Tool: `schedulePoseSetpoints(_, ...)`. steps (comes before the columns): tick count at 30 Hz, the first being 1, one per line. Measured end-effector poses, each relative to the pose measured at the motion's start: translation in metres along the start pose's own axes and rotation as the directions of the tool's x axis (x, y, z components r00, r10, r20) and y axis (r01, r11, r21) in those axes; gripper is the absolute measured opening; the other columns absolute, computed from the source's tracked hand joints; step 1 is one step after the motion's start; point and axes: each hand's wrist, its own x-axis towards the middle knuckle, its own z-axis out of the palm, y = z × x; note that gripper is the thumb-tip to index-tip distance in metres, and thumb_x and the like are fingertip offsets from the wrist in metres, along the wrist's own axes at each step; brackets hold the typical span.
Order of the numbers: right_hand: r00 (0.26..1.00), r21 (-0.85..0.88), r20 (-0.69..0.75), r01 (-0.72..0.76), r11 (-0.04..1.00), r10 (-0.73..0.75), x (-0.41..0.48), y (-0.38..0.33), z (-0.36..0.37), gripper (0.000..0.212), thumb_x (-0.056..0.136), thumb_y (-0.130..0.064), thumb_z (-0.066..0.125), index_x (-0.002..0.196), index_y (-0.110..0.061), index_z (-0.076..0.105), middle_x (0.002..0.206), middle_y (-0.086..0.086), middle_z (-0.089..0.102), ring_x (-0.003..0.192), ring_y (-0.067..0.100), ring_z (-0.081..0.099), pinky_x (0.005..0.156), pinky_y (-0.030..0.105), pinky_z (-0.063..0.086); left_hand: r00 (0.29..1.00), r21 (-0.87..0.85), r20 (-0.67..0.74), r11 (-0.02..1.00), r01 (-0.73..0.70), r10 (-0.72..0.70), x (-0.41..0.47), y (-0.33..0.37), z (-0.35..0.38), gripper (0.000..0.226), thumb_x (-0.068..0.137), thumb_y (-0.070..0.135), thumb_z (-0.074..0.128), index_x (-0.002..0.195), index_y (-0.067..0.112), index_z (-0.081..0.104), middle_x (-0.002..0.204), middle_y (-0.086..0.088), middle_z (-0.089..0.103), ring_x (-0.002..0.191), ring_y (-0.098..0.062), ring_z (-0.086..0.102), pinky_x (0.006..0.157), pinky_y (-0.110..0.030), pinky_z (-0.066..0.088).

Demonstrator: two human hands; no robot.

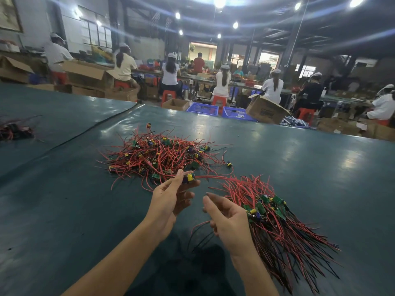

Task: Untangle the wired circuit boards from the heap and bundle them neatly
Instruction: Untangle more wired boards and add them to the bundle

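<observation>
The desk (pixel 299 167) has a dark green glossy cover with a seam running diagonally across its left part. Beyond its far edge stand open cartons (pixel 266 110), two blue crates (pixel 203 108) and red stools (pixel 168 96), on which workers (pixel 223 81) in white caps sit with their backs to the camera at long benches. Round ceiling lamps (pixel 219 1) light the hall, windows (pixel 97 34) line the left wall, and a bright doorway (pixel 203 52) opens at the far end.
</observation>
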Motion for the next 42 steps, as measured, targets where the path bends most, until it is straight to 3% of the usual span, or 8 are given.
schedulePoseSetpoints(8,0.989,0.063,-0.130,0.078,0.995,-0.070,-0.002,-0.003,0.006,0.025,0.093,-0.029,0.061,0.075,-0.026,0.077,0.073,-0.002,0.072,0.057,0.006,0.059,0.043,0.016,0.042,0.896,0.402,0.297,0.808,-0.431,0.331,-0.015,-0.022,0.012,0.032,0.084,0.033,0.059,0.105,0.014,0.074,0.101,0.004,0.075,0.092,0.001,0.068,0.076,-0.014,0.052)
schedulePoseSetpoints(14,0.947,0.102,-0.311,0.114,0.988,-0.077,0.006,-0.001,-0.006,0.030,0.094,-0.031,0.061,0.068,-0.025,0.074,0.060,-0.004,0.063,0.059,0.011,0.056,0.054,0.030,0.050,0.580,0.613,0.711,0.052,-0.788,0.398,-0.011,-0.030,0.002,0.047,0.093,0.027,0.059,0.138,0.018,0.051,0.143,0.000,0.051,0.119,-0.020,0.057,0.101,-0.033,0.045)
schedulePoseSetpoints(19,0.913,-0.284,-0.318,0.164,0.945,-0.254,0.013,0.001,-0.032,0.045,0.098,-0.035,0.055,0.058,-0.016,0.058,0.051,-0.011,0.044,0.050,0.007,0.038,0.051,0.021,0.033,0.763,0.805,0.592,-0.146,-0.575,0.259,0.012,-0.026,-0.029,0.066,0.094,0.033,0.051,0.152,0.033,0.019,0.158,0.008,0.024,0.141,-0.012,0.027,0.114,-0.034,0.024)
schedulePoseSetpoints(22,0.935,-0.662,-0.258,0.011,0.749,-0.242,0.014,0.008,-0.047,0.031,0.098,-0.040,0.052,0.106,-0.020,0.075,0.091,-0.011,0.069,0.086,0.010,0.060,0.072,0.024,0.044,0.911,0.898,0.391,-0.272,-0.346,0.132,0.027,-0.027,-0.048,0.063,0.098,0.045,0.043,0.154,0.031,0.017,0.163,0.002,0.004,0.148,-0.016,0.007,0.117,-0.041,0.016)
schedulePoseSetpoints(27,0.949,-0.851,-0.252,-0.125,0.511,-0.188,0.009,0.007,-0.048,0.041,0.098,-0.040,0.052,0.137,-0.028,0.054,0.116,-0.007,0.059,0.089,0.011,0.052,0.069,0.029,0.041,0.973,0.945,0.225,-0.253,-0.208,0.043,0.040,-0.030,-0.064,0.062,0.098,0.059,0.029,0.152,0.029,0.024,0.163,0.000,0.004,0.148,-0.020,0.010,0.117,-0.044,0.013)
schedulePoseSetpoints(32,0.929,-0.788,-0.177,0.064,0.613,-0.324,0.005,0.006,-0.035,0.038,0.094,-0.035,0.060,0.131,-0.023,0.061,0.115,-0.011,0.060,0.081,0.002,0.048,0.061,0.015,0.034,0.978,0.967,0.167,-0.214,-0.137,0.127,0.046,-0.024,-0.067,0.048,0.100,0.050,0.030,0.145,0.033,0.037,0.162,-0.003,0.014,0.143,-0.025,0.021,0.115,-0.048,0.017)
schedulePoseSetpoints(38,0.952,-0.707,0.024,0.232,0.668,-0.305,-0.003,0.011,-0.012,0.034,0.094,-0.034,0.060,0.126,-0.024,0.064,0.105,-0.018,0.058,0.076,0.004,0.062,0.072,0.032,0.055,0.981,0.962,0.187,-0.214,-0.170,0.060,0.055,-0.016,-0.070,0.039,0.102,0.028,0.032,0.137,0.037,0.044,0.157,0.010,0.026,0.136,-0.021,0.024,0.111,-0.047,0.020)
schedulePoseSetpoints(42,0.956,-0.647,0.057,0.256,0.718,-0.289,-0.004,0.017,-0.008,0.030,0.094,-0.031,0.062,0.122,-0.024,0.066,0.101,-0.018,0.059,0.063,0.000,0.060,0.063,0.024,0.052,0.954,0.965,0.249,-0.128,-0.229,0.166,0.053,-0.015,-0.071,0.023,0.097,0.025,0.044,0.116,0.034,0.055,0.127,0.012,0.053,0.118,-0.019,0.040,0.102,-0.038,0.027)
